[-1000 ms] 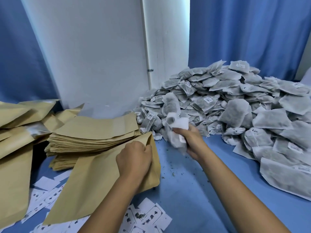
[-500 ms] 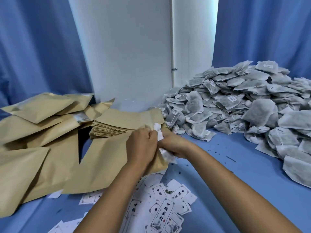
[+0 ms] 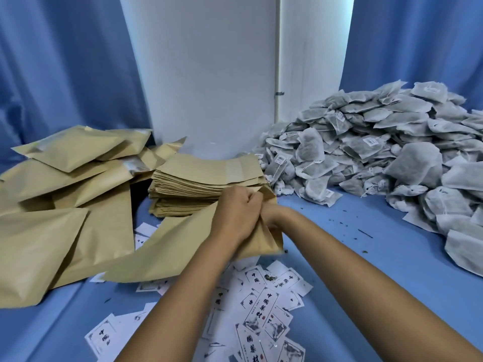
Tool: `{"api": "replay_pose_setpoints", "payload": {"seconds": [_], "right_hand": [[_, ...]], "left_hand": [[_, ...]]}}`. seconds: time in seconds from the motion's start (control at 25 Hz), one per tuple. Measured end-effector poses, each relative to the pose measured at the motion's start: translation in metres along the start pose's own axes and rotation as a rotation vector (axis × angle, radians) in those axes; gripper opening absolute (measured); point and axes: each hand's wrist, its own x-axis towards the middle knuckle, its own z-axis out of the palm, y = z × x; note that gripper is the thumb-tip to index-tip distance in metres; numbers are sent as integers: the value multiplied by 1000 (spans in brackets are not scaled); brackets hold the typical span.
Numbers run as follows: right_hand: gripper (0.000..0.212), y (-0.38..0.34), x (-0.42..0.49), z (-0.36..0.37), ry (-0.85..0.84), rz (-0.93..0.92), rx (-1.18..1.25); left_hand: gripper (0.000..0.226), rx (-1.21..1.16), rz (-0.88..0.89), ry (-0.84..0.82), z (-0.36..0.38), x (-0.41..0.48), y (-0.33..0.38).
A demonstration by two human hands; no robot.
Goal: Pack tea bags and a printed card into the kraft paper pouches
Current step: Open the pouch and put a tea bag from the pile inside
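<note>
Pouch (image 3: 183, 246): slanted over table (image 3: 366, 257), mouth up-right. L hand (image 3: 235, 215) grips mouth edge. R hand (image 3: 271, 218) reaches inside mouth, fingers hidden, grip can't tell. Tea bags (image 3: 379, 152) piled right; cards (image 3: 261, 309) below.

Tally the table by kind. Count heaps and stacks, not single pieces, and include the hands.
Tea bag heap: 1
Stack of flat kraft pouches: 1
Loose pile of kraft pouches, far left: 1
Scatter of printed cards: 1
Held pouch: 1
Hands: 2, the left hand gripping the pouch mouth and the right hand reaching into it
Total: 7
</note>
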Motion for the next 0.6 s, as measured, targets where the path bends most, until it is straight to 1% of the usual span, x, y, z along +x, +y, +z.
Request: {"api": "replay_pose_setpoints", "payload": {"seconds": [0.04,0.08,0.12,0.16,0.2,0.24,0.28,0.32,0.4,0.44,0.48,0.52,0.6], "right_hand": [[30,3,0,10,-50,16,-45],[37,8,1,17,-124,9,9],[36,13,-2,20,-183,-25,152],[30,22,-5,16,-184,-71,325],[23,33,-7,7,-123,-103,475],[20,44,-13,-5,-72,-137,542],[22,56,-17,-11,-56,-155,510],[24,64,-22,-12,-120,-155,388],[18,72,-27,6,-367,-116,120],[23,73,-26,18,-437,-109,15],[29,71,-25,28,-451,-113,-68],[31,66,-23,34,-424,-101,-140],[25,58,-21,39,-372,-73,-260]], "left_hand": [[43,33,-11,12,6,-2,1],[44,50,-53,47,9,-4,-3],[45,56,-107,91,10,-5,-9],[46,61,-152,128,10,-5,-16],[46,68,-179,150,10,-4,-23],[46,67,-197,158,9,-4,-29],[45,57,-210,159,9,-5,-33],[45,51,-219,158,11,-7,-36],[46,74,-236,155,15,-10,-38],[47,82,-244,148,18,-11,-39],[46,75,-249,143,20,-12,-38],[46,60,-253,141,22,-12,-37],[44,44,-263,142,23,-11,-35]]}}
